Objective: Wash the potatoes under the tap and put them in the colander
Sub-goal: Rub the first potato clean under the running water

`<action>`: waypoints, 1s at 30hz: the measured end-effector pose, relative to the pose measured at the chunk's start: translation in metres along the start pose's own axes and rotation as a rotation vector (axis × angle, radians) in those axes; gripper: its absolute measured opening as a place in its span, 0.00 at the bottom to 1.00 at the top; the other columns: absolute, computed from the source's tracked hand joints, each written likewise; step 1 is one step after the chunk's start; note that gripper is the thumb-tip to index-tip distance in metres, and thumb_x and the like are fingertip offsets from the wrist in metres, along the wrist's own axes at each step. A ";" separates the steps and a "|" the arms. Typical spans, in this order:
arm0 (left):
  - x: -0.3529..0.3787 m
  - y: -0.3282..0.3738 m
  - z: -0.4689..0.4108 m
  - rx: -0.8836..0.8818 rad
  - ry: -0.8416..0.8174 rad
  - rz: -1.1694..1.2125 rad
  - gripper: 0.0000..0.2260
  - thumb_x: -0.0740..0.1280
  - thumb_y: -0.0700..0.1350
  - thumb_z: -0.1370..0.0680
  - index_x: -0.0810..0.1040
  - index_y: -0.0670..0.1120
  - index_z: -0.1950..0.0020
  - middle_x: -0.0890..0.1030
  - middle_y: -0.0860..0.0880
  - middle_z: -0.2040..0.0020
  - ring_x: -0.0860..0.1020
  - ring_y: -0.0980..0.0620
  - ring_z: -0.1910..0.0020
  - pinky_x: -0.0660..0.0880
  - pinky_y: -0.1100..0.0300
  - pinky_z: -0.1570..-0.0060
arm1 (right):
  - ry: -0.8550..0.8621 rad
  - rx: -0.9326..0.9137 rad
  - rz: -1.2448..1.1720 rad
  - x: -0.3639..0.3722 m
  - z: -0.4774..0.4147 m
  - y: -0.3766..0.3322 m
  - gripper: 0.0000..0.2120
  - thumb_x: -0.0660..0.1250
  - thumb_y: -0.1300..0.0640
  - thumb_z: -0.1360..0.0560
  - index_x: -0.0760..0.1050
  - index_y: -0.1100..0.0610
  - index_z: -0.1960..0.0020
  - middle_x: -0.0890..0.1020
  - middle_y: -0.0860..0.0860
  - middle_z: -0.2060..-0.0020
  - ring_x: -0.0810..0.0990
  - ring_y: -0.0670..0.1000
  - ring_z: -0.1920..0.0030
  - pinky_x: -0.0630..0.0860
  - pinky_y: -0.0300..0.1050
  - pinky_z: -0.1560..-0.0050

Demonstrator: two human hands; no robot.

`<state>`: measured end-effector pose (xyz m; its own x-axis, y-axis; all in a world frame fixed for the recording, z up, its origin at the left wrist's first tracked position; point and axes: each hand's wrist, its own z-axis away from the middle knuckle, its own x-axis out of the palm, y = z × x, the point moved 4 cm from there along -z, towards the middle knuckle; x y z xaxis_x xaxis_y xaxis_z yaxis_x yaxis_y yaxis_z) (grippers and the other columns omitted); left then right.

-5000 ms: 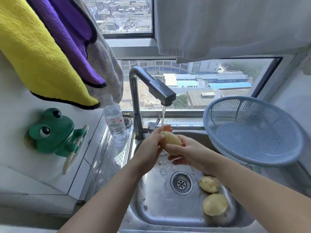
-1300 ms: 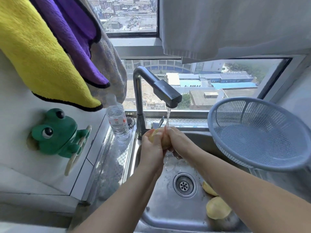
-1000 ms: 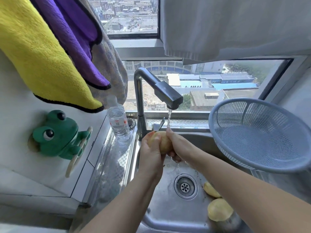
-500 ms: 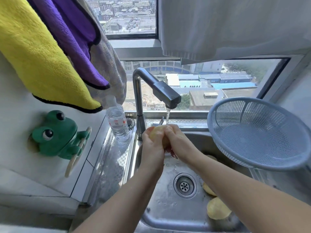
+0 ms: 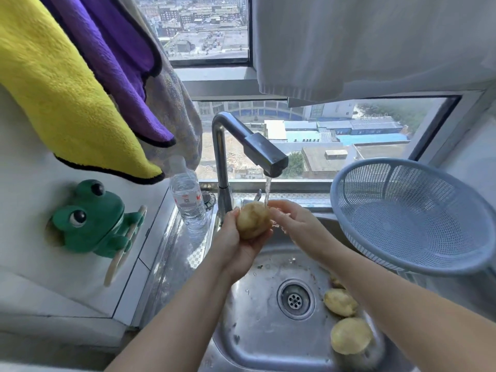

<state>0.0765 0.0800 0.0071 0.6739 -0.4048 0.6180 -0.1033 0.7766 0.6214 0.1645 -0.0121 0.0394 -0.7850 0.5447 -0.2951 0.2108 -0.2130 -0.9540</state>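
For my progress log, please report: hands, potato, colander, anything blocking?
Left hand grips potato under running tap; right hand open, touching it. Colander empty; other potatoes in sink. Nothing blocks colander.

Bare forearms (image 5: 188, 304), both sides
The left hand (image 5: 236, 242) and right hand (image 5: 292, 221) were uncovered; both forearms showed no sleeve.

A potato (image 5: 336, 282) by the sink's (image 5: 255, 331) right wall mostly hidden under the right forearm (image 5: 375, 288), yellow towel (image 5: 53, 84) cut off top-left, water bottle (image 5: 188, 202) label unreadable.
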 end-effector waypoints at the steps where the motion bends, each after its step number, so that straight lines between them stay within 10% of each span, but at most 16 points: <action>1: 0.000 0.001 0.001 -0.041 -0.013 0.009 0.17 0.53 0.47 0.18 0.78 0.38 0.50 0.82 0.38 0.54 0.82 0.46 0.57 0.80 0.52 0.54 | -0.070 0.011 -0.007 -0.001 0.000 0.000 0.12 0.65 0.49 0.23 0.71 0.45 0.40 0.78 0.47 0.47 0.78 0.41 0.50 0.74 0.35 0.51; 4: 0.006 -0.006 0.004 -0.177 -0.089 -0.034 0.16 0.54 0.41 0.20 0.80 0.37 0.56 0.83 0.39 0.62 0.83 0.46 0.65 0.81 0.54 0.61 | -0.237 0.029 -0.013 0.006 0.000 -0.001 0.30 0.72 0.47 0.29 0.66 0.45 0.31 0.78 0.45 0.41 0.78 0.43 0.42 0.76 0.40 0.42; 11: 0.014 -0.015 0.006 -0.274 -0.201 -0.282 0.20 0.54 0.56 0.19 0.78 0.45 0.42 0.81 0.44 0.54 0.80 0.47 0.55 0.77 0.55 0.57 | 0.091 0.023 -0.125 0.005 -0.009 -0.008 0.18 0.68 0.39 0.32 0.77 0.53 0.54 0.81 0.48 0.58 0.81 0.47 0.55 0.79 0.41 0.53; 14: 0.007 -0.011 0.003 -0.198 -0.126 -0.445 0.24 0.51 0.61 0.19 0.76 0.46 0.38 0.80 0.45 0.47 0.77 0.47 0.45 0.76 0.52 0.49 | 0.144 0.301 -0.385 0.012 -0.014 0.015 0.24 0.64 0.35 0.30 0.78 0.57 0.57 0.82 0.54 0.57 0.81 0.55 0.53 0.78 0.56 0.43; 18: 0.010 -0.011 0.006 0.000 -0.062 -0.385 0.22 0.59 0.60 0.21 0.73 0.48 0.34 0.80 0.44 0.40 0.79 0.46 0.45 0.77 0.50 0.51 | 0.197 0.538 -0.656 0.028 -0.015 0.025 0.24 0.58 0.41 0.24 0.78 0.59 0.45 0.83 0.58 0.52 0.82 0.56 0.51 0.79 0.49 0.55; 30: 0.023 -0.010 0.013 0.288 0.071 -0.244 0.11 0.75 0.47 0.29 0.79 0.46 0.51 0.81 0.45 0.56 0.80 0.48 0.59 0.77 0.59 0.67 | 0.308 0.493 -0.647 0.031 -0.010 0.003 0.18 0.52 0.53 0.22 0.78 0.58 0.58 0.81 0.55 0.64 0.79 0.55 0.59 0.74 0.47 0.59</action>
<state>0.0841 0.0571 0.0216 0.7520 -0.5188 0.4067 -0.1281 0.4901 0.8622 0.1471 0.0123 0.0271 -0.4559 0.8602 0.2285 -0.5547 -0.0738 -0.8288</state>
